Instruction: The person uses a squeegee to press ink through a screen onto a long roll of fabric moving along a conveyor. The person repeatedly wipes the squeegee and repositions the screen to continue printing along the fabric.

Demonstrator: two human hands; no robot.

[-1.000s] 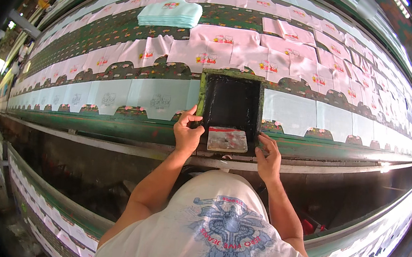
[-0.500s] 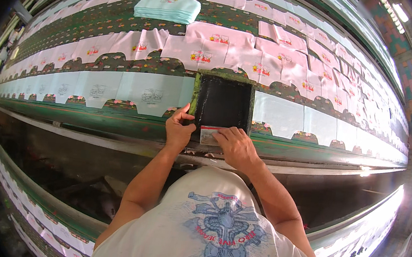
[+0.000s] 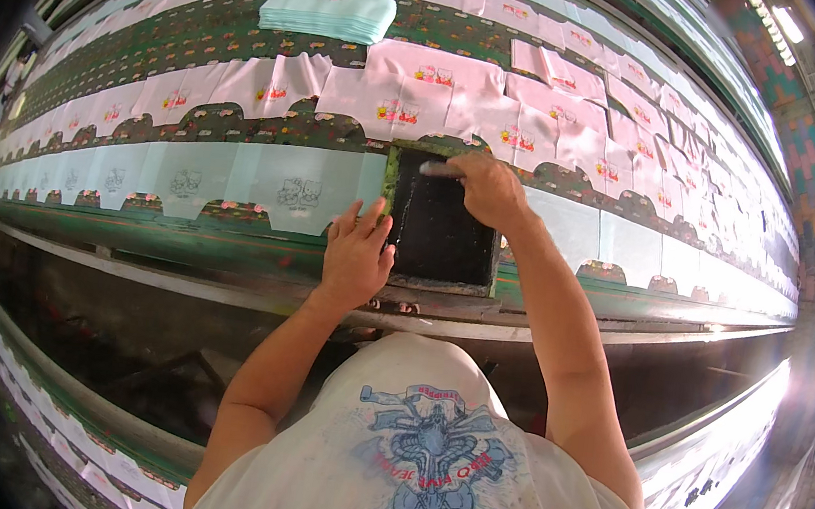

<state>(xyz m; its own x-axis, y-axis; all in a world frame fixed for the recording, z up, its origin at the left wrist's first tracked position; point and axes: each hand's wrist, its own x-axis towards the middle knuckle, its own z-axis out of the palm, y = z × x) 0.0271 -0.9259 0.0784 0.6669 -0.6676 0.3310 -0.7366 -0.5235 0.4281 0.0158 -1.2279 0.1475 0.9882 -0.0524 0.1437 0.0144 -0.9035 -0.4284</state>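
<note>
A screen-printing frame [image 3: 439, 286] with a worn green rim and a dark, ink-black inside lies over the near row of pale blue cloth pieces [image 3: 337, 173]. My right hand [image 3: 493, 194] is closed on a squeegee [image 3: 433, 169] at the frame's far end; only a pale end of the tool shows past my fingers. My left hand [image 3: 357, 259] rests against the frame's left rim with its fingers stretched and apart. Left of the frame, the blue pieces carry black line drawings of paired cartoon figures. The cloth under the frame is hidden.
Rows of pink printed cloth pieces [image 3: 404, 100] lie beyond the frame on the long green table. A stack of light green printed pieces [image 3: 329, 13] sits farther back. A pale rail [image 3: 177, 275] runs along the near edge. Another table with cloth stands at lower right.
My right hand has moved the squeegee from the near end of the frame to its far end. My left hand's fingers have spread out along the left rim.
</note>
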